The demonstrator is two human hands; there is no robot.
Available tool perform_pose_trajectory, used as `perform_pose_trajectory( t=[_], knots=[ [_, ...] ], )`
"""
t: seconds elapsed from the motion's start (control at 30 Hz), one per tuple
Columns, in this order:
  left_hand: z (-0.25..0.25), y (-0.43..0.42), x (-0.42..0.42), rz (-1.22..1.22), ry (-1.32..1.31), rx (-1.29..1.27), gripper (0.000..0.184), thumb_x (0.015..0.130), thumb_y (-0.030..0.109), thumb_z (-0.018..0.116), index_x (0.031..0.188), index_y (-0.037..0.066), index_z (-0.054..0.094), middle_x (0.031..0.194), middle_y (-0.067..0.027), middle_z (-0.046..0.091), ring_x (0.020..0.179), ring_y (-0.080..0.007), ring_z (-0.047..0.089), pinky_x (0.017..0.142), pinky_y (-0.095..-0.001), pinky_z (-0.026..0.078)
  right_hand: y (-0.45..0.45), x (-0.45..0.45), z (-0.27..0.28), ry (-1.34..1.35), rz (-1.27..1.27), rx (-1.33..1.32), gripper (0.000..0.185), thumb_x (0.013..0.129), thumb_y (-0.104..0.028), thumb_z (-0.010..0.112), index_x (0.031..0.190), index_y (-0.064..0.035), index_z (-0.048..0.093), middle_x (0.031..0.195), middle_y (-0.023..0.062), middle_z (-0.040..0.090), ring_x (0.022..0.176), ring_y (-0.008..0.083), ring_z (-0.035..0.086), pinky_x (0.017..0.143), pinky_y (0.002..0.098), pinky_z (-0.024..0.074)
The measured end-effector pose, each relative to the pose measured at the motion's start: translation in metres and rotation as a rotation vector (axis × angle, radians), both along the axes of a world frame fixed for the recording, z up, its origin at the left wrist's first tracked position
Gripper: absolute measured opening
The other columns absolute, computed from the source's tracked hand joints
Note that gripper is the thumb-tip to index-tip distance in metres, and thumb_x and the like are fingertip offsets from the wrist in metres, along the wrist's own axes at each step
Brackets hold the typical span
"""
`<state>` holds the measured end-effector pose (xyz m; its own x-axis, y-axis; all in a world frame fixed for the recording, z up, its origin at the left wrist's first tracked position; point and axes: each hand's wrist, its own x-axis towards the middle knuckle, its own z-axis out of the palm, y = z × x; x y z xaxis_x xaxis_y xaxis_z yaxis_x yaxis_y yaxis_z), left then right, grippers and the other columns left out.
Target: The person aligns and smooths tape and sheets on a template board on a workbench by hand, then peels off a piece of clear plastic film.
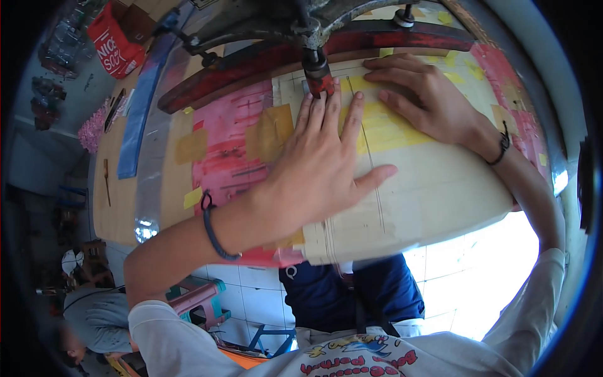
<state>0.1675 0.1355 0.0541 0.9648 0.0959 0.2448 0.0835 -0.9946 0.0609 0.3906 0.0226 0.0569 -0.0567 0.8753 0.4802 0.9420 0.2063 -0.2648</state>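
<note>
My left hand (320,157) lies flat with fingers spread on a cream sheet (427,182) marked with dark pen lines. Its fingertips are right by the red lower end (320,81) of a metal post; whether they touch it I cannot tell. My right hand (433,100) rests farther right, palm down over a yellow patch (402,129) on the sheet, fingers loosely stretched and thumb apart. Neither hand grasps anything. Pink-red strips (226,147) and pieces of brownish tape (269,133) lie left of the sheet.
A dark red curved bar (251,70) under a metal frame (251,31) crosses above the work. At the table's left are a blue strip (141,113), a thin brown tool (107,182) and a red bag (113,41). Another person (97,317) sits lower left near stools (201,301).
</note>
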Motion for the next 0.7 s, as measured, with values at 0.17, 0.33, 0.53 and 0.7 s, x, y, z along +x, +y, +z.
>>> perform_pose_trajectory(
  t=[0.17, 0.33, 0.53, 0.7],
  knots=[
    [0.006, -0.027, -0.034, 0.016, 0.043, 0.053, 0.097, 0.099, 0.062, 0.052, 0.152, -0.016, 0.029, 0.154, -0.0418, 0.032, 0.147, -0.0525, 0.031, 0.122, -0.0558, 0.027, -0.006, 0.002, -0.003, -0.006, 0.003, 0.008, 0.03, 0.096, -0.015, 0.062, 0.12, 0.0022, 0.069, 0.132, 0.0196, 0.066, 0.12, 0.0377, 0.061, 0.108, 0.0445, 0.0472],
    [0.006, -0.099, -0.1, 0.152, 0.048, -0.104, 0.094, 0.098, 0.056, 0.058, 0.153, -0.015, 0.029, 0.158, -0.0377, 0.03, 0.151, -0.0493, 0.026, 0.123, -0.0553, 0.025, -0.019, -0.012, 0.0, -0.312, -0.036, 0.139, 0.03, 0.097, -0.018, 0.062, 0.123, -0.0036, 0.069, 0.138, 0.0192, 0.063, 0.124, 0.0367, 0.059, 0.11, 0.0449, 0.0459],
    [-0.085, -0.184, -0.163, 0.373, -0.075, -0.425, 0.076, 0.099, 0.039, 0.064, 0.157, -0.001, 0.034, 0.159, -0.0322, 0.032, 0.148, -0.0521, 0.03, 0.122, -0.0588, 0.024, -0.107, -0.097, -0.006, -0.141, -0.115, 0.003, 0.031, 0.099, -0.028, 0.063, 0.124, -0.0101, 0.071, 0.14, 0.0158, 0.063, 0.133, 0.0343, 0.056, 0.113, 0.0516, 0.042],
    [-0.199, -0.257, -0.21, 0.413, 0.294, -0.698, 0.061, 0.104, 0.041, 0.055, 0.147, -0.001, 0.048, 0.149, -0.0266, 0.051, 0.147, -0.0404, 0.038, 0.124, -0.0568, 0.02, -0.134, -0.135, -0.038, -0.06, -0.493, 0.192, 0.028, 0.1, -0.031, 0.063, 0.118, -0.0144, 0.076, 0.133, 0.0064, 0.07, 0.131, 0.0294, 0.058, 0.115, 0.0467, 0.0355]
  ],
)
